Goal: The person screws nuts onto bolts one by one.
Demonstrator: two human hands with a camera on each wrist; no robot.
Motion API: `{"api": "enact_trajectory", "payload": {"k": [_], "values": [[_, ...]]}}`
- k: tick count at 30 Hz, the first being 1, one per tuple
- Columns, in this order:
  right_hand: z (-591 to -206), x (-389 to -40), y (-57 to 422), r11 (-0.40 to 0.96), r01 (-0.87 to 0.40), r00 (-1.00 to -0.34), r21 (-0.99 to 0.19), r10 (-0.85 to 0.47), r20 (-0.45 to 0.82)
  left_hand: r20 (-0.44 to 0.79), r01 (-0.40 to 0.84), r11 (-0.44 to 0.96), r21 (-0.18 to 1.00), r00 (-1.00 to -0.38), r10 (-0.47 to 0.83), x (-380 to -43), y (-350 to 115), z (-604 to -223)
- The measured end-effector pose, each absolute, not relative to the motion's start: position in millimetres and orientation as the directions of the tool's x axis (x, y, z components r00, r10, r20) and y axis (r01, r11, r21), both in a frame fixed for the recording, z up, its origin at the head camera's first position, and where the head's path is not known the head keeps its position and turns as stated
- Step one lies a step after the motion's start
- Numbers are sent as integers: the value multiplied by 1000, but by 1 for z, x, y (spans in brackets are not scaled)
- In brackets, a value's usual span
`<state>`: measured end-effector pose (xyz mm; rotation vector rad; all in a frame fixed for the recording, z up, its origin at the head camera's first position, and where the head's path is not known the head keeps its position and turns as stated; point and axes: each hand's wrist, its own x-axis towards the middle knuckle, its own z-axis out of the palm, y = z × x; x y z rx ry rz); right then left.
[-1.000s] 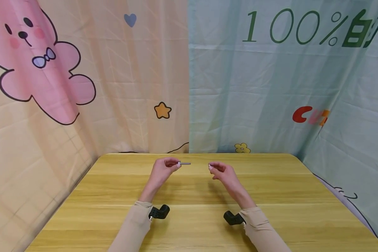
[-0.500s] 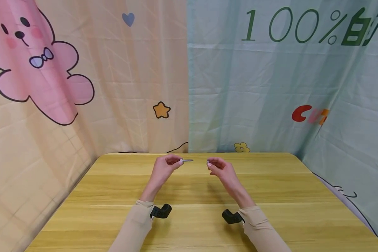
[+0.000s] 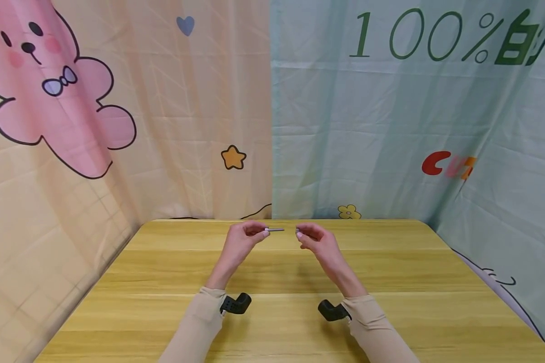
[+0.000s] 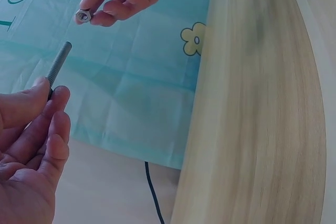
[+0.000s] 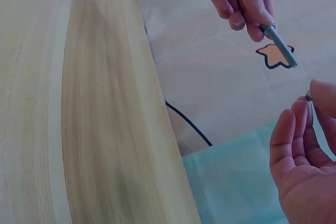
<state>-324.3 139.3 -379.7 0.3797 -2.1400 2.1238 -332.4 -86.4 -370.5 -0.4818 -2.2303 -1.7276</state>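
Note:
A threaded metal bolt (image 4: 60, 61) is pinched by its head end between the thumb and fingers of my left hand (image 3: 242, 243). Its free end points toward the right hand. My right hand (image 3: 320, 243) pinches a small metal nut (image 4: 83, 16) between thumb and fingertip, the hole showing in the left wrist view. Both hands are raised over the far part of the table, with a short gap between bolt tip and nut. In the right wrist view the bolt (image 5: 281, 45) shows its length, while the nut (image 5: 308, 95) is mostly hidden by the thumb.
The wooden table (image 3: 272, 322) stretches under both forearms. Printed curtains (image 3: 368, 126) hang behind its far edge and at the sides. Black wrist cameras (image 3: 236, 303) sit at both cuffs. A dark cable (image 4: 153, 192) hangs beyond the table edge.
The left hand with the bolt has moved right and slightly up; the right hand with the nut has moved a little left and up. The gap between bolt and nut has narrowed.

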Motion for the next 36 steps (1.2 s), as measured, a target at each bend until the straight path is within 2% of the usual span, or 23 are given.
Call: {"api": "enact_trajectory", "payload": {"k": [19,36], "values": [[-377,-324,130,13,-309,-945,-951,-117,305,406,426,209,880,-904,132,-330,-79,-366],[-378,-324,129,106,-347,-935,-932,-123,334,389,417,189,889,-905,171,-332,-80,-368]]}}
